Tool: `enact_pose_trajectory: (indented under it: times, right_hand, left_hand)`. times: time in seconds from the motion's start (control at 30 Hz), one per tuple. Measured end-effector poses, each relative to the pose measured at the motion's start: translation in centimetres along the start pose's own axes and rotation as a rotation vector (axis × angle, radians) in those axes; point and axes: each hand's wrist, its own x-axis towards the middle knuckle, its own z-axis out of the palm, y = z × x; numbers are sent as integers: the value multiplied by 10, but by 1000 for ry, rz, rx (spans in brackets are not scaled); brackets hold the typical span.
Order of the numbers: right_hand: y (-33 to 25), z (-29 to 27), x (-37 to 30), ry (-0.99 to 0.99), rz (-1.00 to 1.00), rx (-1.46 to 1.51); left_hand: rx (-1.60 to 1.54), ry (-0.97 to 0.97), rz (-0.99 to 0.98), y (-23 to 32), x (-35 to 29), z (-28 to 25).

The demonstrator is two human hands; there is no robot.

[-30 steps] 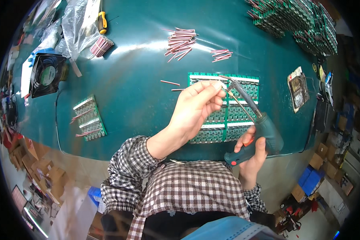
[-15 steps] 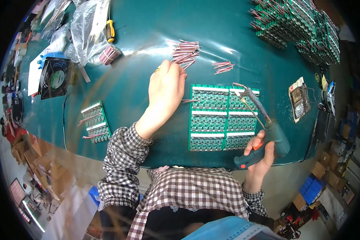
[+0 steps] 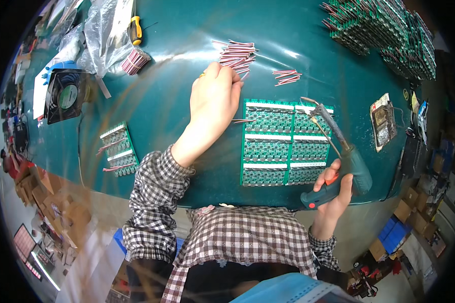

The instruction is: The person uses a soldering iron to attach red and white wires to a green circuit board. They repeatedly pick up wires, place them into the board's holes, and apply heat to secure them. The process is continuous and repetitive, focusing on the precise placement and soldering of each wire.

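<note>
My left hand (image 3: 215,96) reaches to the near edge of a pile of short red, white and black wires (image 3: 238,53). Its thumb and fingers are pinched together on a wire (image 3: 245,77); the fingertips are partly hidden. In my right hand (image 3: 335,194) is a green soldering gun (image 3: 353,171) with an orange trigger, held by its handle. Its tip and thin feed tube point up and left over a green circuit board panel (image 3: 265,156), which has white strips and rows of small parts. A few wires stick out from the panel's upper left edge.
A few loose wires (image 3: 287,77) lie right of the pile. A smaller board (image 3: 119,149) with wires sits left; beyond it are a black fan (image 3: 65,96), a bundle of wires (image 3: 135,61) and a screwdriver (image 3: 136,31). Stacked wired boards (image 3: 374,28) and a solder-stained tray (image 3: 382,122) stand right.
The view has shifted slightly, so the table's things sit a little differently in the picture. My left hand stays at the wire pile, and my right hand still holds the soldering gun over the panel.
</note>
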Motion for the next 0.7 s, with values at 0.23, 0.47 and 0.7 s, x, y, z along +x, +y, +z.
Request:
enact_pose_trajectory:
  times: [0.23, 0.47, 0.7]
  right_hand:
    - [-1, 2, 0, 18, 1, -20]
    - [-7, -6, -3, -24, 8, -57]
    - [-16, -8, -2, -38, 91, -58]
  left_hand:
    - [38, -127, -1, 2, 1, -4]
    - [-156, -155, 13, 14, -6, -20]
    - [-298, -365, -52, 26, -20, -27]
